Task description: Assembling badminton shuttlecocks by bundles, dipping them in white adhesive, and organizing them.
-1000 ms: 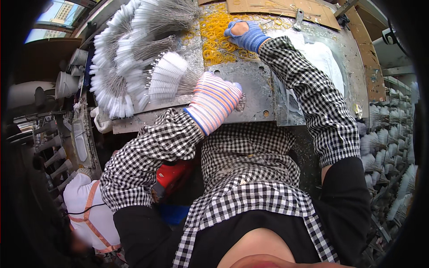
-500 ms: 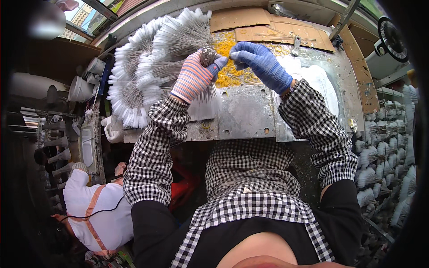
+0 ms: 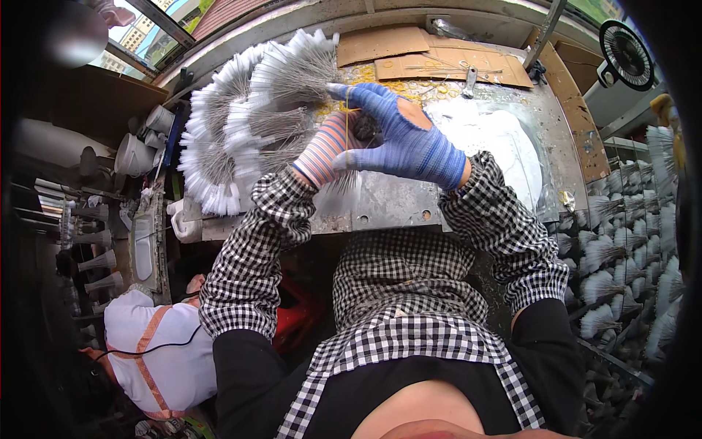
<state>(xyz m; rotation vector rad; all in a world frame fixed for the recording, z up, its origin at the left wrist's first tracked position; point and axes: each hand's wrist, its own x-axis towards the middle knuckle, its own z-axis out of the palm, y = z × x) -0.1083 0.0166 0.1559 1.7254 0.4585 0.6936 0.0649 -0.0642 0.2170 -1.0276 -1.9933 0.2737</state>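
My left hand (image 3: pixel 322 154), in an orange-and-grey striped glove, is closed around a bundle of thin wire-stemmed brushes; the bundle's dark twisted wire end (image 3: pixel 367 127) points up past the fingers. My right hand (image 3: pixel 423 152), in a blue glove with a hole at the back, reaches across in front of it. A yellow rubber band (image 3: pixel 347 126) is stretched between its thumb and fingers beside the bundle. The right fingers partly hide the left hand's fingertips. Piled on the metal table (image 3: pixel 395 196) at the left are several bunches of white-bristled wire brushes (image 3: pixel 238 121).
Loose yellow rubber bands (image 3: pixel 362 74) lie beyond my hands, near flat cardboard pieces (image 3: pixel 461 60). A white sheet (image 3: pixel 504 143) covers the table's right part. Racks of brushes (image 3: pixel 621 249) stand at right. Another person (image 3: pixel 157 351) works at lower left; a fan (image 3: pixel 626 55) is at upper right.
My right hand has moved left to the bundle, its fingers now spread with a rubber band stretched on them. The bundle has shifted slightly down in my left hand.
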